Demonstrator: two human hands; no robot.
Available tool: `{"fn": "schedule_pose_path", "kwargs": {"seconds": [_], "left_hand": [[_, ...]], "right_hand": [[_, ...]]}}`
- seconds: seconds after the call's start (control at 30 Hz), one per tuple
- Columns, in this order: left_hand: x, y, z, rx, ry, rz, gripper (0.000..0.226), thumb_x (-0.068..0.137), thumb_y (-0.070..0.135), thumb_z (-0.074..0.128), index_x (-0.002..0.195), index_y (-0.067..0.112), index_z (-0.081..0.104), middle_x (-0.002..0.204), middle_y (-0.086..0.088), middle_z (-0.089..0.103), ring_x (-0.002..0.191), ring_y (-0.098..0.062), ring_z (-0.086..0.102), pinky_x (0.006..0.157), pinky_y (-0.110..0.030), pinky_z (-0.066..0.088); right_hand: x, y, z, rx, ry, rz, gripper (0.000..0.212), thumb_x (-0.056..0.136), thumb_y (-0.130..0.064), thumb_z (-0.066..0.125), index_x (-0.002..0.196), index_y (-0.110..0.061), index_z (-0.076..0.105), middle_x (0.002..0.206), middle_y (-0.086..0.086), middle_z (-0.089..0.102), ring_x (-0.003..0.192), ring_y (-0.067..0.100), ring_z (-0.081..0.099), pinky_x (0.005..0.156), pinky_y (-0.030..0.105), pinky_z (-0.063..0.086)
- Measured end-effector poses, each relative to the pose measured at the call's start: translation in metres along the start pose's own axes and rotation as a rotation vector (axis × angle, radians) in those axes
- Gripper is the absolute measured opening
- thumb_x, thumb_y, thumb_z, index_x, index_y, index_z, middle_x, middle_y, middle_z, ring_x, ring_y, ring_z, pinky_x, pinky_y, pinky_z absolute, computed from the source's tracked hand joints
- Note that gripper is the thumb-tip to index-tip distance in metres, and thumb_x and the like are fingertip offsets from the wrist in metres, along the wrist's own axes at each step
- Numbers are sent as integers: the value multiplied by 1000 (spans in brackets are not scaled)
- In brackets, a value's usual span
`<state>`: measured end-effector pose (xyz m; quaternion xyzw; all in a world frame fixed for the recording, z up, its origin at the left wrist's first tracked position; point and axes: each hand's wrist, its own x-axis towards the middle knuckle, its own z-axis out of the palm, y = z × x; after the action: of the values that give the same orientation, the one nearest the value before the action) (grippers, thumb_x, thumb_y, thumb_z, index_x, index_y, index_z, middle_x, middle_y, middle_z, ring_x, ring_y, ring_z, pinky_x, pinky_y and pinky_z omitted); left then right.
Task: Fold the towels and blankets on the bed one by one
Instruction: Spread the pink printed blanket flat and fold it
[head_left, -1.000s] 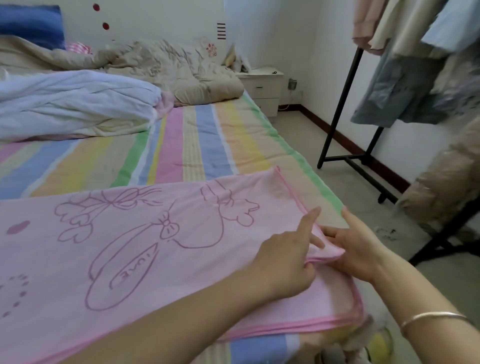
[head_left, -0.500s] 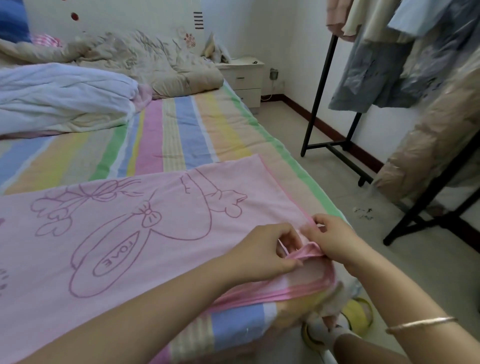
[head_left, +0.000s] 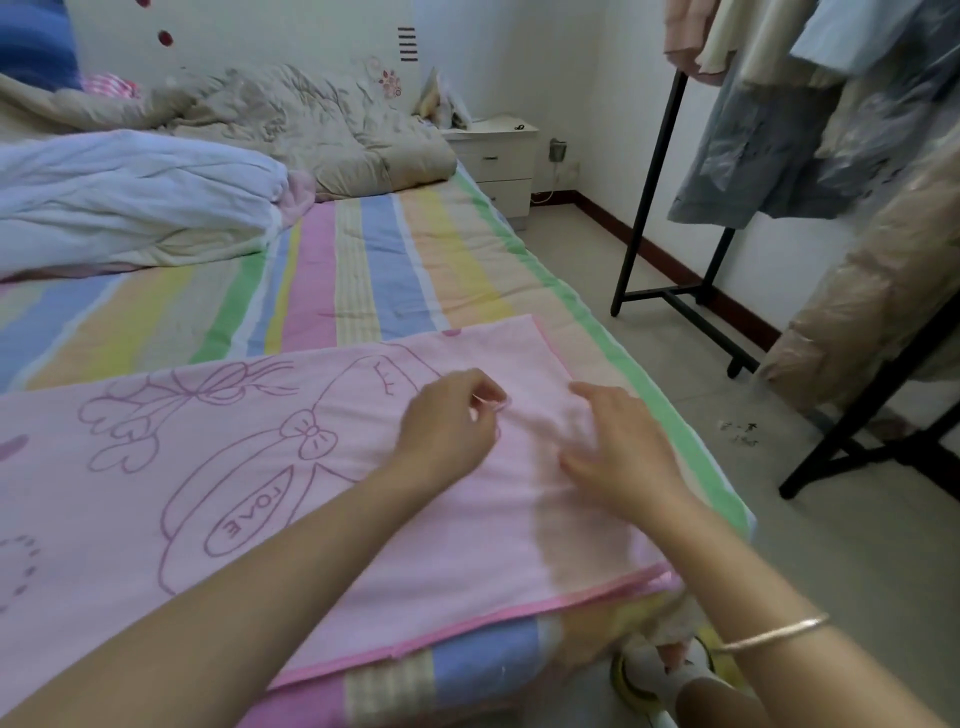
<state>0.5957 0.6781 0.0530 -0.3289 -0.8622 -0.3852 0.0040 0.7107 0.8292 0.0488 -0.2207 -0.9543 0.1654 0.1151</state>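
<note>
Pink cartoon-print towel (head_left: 260, 493) on the striped bed (head_left: 374, 270), black clothes rack (head_left: 643, 208) beside. Now the left hand (head_left: 447, 426) pinches its edge further in; the right hand (head_left: 623, 447) has let go, fingers spread.

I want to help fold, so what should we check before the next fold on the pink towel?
1. Pink towel lies flat on the bed: ok.
2. Left hand holds the towel: ok, its fingers pinch a small pink bit.
3. Right hand holds the towel: not ok, its fingers are spread over the cloth and blurred.
4. Layers at the near edge match: cannot tell, the arms cover part of it.
5. White blanket stays out of the way: ok, it lies apart from the towel, with striped sheet between.
</note>
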Motion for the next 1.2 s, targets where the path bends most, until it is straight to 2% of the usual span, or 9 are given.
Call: {"fn": "schedule_pose_path", "kwargs": {"seconds": [0.23,0.37,0.53,0.67,0.77,0.87,1.0,1.1,1.2], "left_hand": [[46,-91,-24,422,93,-26,43,95,20,49,137,14,51,141,-7,52,132,-24,43,112,-38,28],[58,-122,-20,607,-129,-70,60,100,46,27,155,23,17,162,-3,14,149,-19,9,121,-43,4],[54,-133,-4,763,-245,-115,98,70,71,-17,155,25,-1,163,-2,-10,150,-19,-10,119,-49,-8],[53,-135,-2,753,-227,-108,91,79,71,-8,156,24,0,163,-2,-9,150,-19,-10,119,-49,-7],[51,-134,-3,742,-170,-80,75,93,62,7,156,22,9,164,-4,0,150,-20,-1,120,-47,-3],[41,-119,-4,636,6,-11,57,100,43,25,150,17,31,161,-7,19,146,-22,23,121,-46,7],[-4,-76,1,391,214,84,53,89,35,29,130,17,58,145,-9,49,130,-24,49,115,-49,23],[-52,-55,18,366,106,186,53,90,40,27,126,22,61,142,-4,53,131,-20,48,116,-49,24],[-75,-52,29,496,-119,201,69,92,52,11,147,24,40,156,-1,33,145,-20,27,120,-47,13]], "right_hand": [[94,-81,73,-89,-175,-317,54,101,-49,25,152,-31,20,162,-2,5,149,21,-4,119,43,-5],[144,-54,90,-228,-303,-236,62,98,-58,15,154,-32,10,162,-3,-6,148,24,-13,116,48,-14],[165,-22,89,-280,-169,-32,68,95,-62,15,154,-29,10,162,0,-3,148,26,-11,117,49,-12],[154,-19,81,-270,-82,103,67,97,-57,18,154,-22,12,162,6,-2,148,30,-2,119,50,1],[126,-12,66,-307,32,123,65,97,-55,25,151,-19,23,158,10,20,143,30,20,113,46,19],[83,-2,50,-385,126,91,53,95,-52,34,137,-21,42,136,7,46,121,30,40,96,42,33],[35,9,34,-304,159,158,44,94,-51,41,129,-25,50,119,6,50,110,29,44,84,40,41],[17,12,26,-223,114,295,53,91,-60,42,127,-22,47,118,7,54,109,31,52,80,39,42],[12,7,19,-245,26,411,57,89,-65,41,113,-14,53,106,9,64,99,32,60,72,35,38]]}}
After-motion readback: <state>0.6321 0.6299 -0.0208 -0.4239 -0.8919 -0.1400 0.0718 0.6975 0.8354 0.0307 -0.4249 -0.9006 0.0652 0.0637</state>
